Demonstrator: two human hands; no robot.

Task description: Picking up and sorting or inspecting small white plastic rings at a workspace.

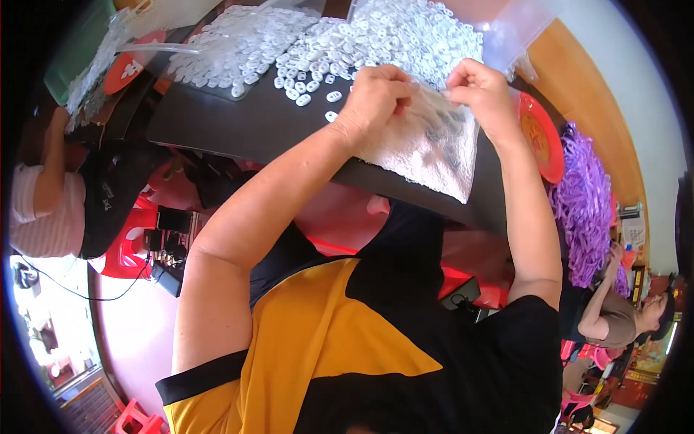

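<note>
Over the dark table [217, 123] in the head view, your left hand [377, 95] and right hand [483, 98] each pinch the far edge of pale crinkled plastic [426, 159], apparently to keep it spread beside the white oval pieces [394, 36], though the left hold is half hidden.

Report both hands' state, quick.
Left hand: closed, fingers curled at the whitish, crinkled, thin sheet; grip hidden.
Right hand: closed, fingertips pinched near the sheet's top; holding unclear.

Sheet [426, 159] over table [246, 126] | pieces [340, 47] behind it | plate [554, 166] at right
</note>
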